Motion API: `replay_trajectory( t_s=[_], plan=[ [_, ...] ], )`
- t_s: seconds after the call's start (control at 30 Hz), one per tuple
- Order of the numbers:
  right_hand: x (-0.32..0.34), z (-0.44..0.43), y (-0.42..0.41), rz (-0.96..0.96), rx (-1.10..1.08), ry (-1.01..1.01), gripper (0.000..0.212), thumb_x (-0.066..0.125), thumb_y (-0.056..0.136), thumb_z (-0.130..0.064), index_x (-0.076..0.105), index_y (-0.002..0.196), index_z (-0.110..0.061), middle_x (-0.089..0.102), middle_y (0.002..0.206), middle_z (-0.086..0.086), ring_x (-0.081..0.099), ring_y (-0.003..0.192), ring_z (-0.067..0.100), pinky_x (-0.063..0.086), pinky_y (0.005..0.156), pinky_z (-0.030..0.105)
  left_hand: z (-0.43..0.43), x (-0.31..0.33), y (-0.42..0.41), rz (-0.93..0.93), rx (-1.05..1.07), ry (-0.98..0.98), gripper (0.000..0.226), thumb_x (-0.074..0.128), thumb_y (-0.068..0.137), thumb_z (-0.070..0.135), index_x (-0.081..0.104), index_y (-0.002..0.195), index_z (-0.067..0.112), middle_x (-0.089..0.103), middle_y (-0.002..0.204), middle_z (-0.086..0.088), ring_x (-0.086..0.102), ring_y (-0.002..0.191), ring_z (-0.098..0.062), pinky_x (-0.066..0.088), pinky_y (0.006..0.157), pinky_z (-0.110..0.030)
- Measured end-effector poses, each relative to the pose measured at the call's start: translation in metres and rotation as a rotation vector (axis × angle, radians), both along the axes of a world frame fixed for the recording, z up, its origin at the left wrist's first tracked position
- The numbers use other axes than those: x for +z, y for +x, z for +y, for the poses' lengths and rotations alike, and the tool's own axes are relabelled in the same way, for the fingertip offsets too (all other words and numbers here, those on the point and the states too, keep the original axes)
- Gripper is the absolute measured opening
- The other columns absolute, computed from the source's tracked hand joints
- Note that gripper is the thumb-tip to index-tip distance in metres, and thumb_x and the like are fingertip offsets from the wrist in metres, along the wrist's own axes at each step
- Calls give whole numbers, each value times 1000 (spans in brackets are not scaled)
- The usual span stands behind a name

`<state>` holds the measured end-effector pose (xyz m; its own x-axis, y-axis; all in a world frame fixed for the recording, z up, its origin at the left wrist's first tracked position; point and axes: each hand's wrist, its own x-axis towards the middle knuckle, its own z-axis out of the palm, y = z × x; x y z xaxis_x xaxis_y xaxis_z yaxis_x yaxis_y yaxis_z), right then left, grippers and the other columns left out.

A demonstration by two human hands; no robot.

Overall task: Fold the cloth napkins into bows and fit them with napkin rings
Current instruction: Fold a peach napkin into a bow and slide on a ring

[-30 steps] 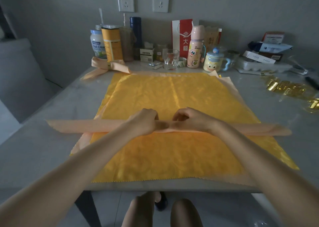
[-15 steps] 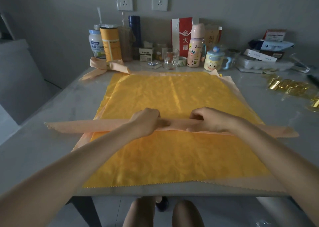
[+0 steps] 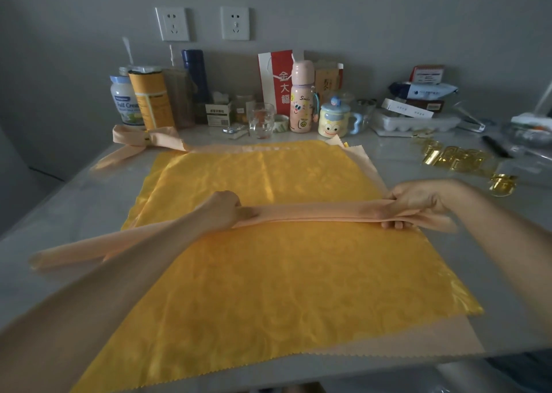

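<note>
The folded peach napkin strip (image 3: pixel 313 213) spans between both hands: left hand (image 3: pixel 222 211) pinches its middle, right hand (image 3: pixel 418 202) grips its end.

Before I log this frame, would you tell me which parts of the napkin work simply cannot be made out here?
Head view only:
- Peach napkin strip: its left stretch is partly covered by the left hand and forearm; its right end is bunched inside the right hand.
- Gold napkin rings: blurred glare, count unclear.
- Finished bow: its ring is too small for detail.
- Yellow napkin: near left corner cut off by the bottom edge.
</note>
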<state>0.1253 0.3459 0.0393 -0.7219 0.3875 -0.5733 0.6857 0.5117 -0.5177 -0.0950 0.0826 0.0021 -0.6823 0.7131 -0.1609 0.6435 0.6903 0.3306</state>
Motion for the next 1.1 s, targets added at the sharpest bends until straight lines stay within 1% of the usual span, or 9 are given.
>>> replay_trajectory(
  t_s=[0.1, 0.2, 0.37, 0.47, 0.67, 0.77, 0.9, 1.0, 1.1],
  plan=[
    [-5, 9, -3, 21, -39, 10, 21, 68, 83, -25, 63, 78, -5, 66, 62, -3, 54, 47, 4, 44, 50, 19, 11, 9, 8, 185, -106, -103, 40, 52, 90, 50, 58, 92, 11, 57, 94, -3, 55, 87, -22, 43, 70, -33],
    [-2, 12, -7, 13, -17, 52, 18, 63, 89, -22, 62, 80, -7, 65, 58, -7, 54, 48, 5, 43, 48, 18, 30, 21, 23, 356, -244, -45, 26, 60, 86, 21, 55, 111, 19, 51, 115, -2, 50, 110, -23, 42, 87, -33],
    [0, 5, 1, 61, 24, 103, 13, 61, 90, -22, 62, 91, -9, 68, 71, -2, 56, 54, 8, 44, 50, 20, 53, 15, 38, -39, -224, -33, 23, 58, 87, 22, 69, 104, 11, 63, 108, -5, 58, 103, -23, 48, 84, -31],
    [18, -10, 11, 167, 24, 140, 14, 61, 89, -19, 60, 98, -8, 69, 72, 1, 56, 56, 11, 45, 55, 24, 60, 24, 35, -233, -112, -37, 17, 61, 86, 27, 69, 80, 13, 57, 86, -3, 52, 75, -19, 40, 61, -24],
    [53, -102, 26, 488, 19, -214, 10, 62, 87, -14, 58, 96, -12, 69, 72, 5, 61, 58, 11, 48, 53, 21, 65, 28, 33, -480, -54, -54, 70, 21, 97, 56, 72, 67, 18, 46, 62, 2, 31, 55, -12, 28, 53, -24],
    [37, -157, 10, 483, 195, -320, 15, 57, 93, -18, 53, 106, -13, 70, 88, 8, 65, 69, 15, 52, 63, 24, 61, 34, 36, -595, -75, 16, 49, 36, 97, 44, 51, 60, 16, 43, 53, 4, 29, 49, -11, 25, 51, -24],
    [7, -187, -11, 256, 580, -174, 33, 52, 94, -34, 56, 121, -15, 64, 104, -6, 60, 89, 4, 49, 81, 21, 45, 32, 33, -663, -89, 13, 28, 48, 92, 18, 45, 64, 16, 36, 57, 5, 28, 47, -8, 28, 51, -18],
    [4, -169, -23, 421, 345, -219, 25, 54, 93, -28, 65, 98, -6, 69, 88, 3, 63, 77, 11, 53, 72, 25, 39, 29, 34, -602, -152, -43, 16, 48, 87, 4, 45, 74, 11, 28, 62, 0, 22, 56, -11, 32, 50, -14],
    [-12, -142, -47, 724, 39, 119, 5, 62, 88, -19, 61, 86, -14, 61, 81, -5, 57, 75, 11, 47, 68, 25, 33, 31, 34, -529, -116, -68, 14, 46, 86, -3, 49, 82, 9, 30, 63, 1, 26, 58, -11, 33, 55, -14]
  ],
)
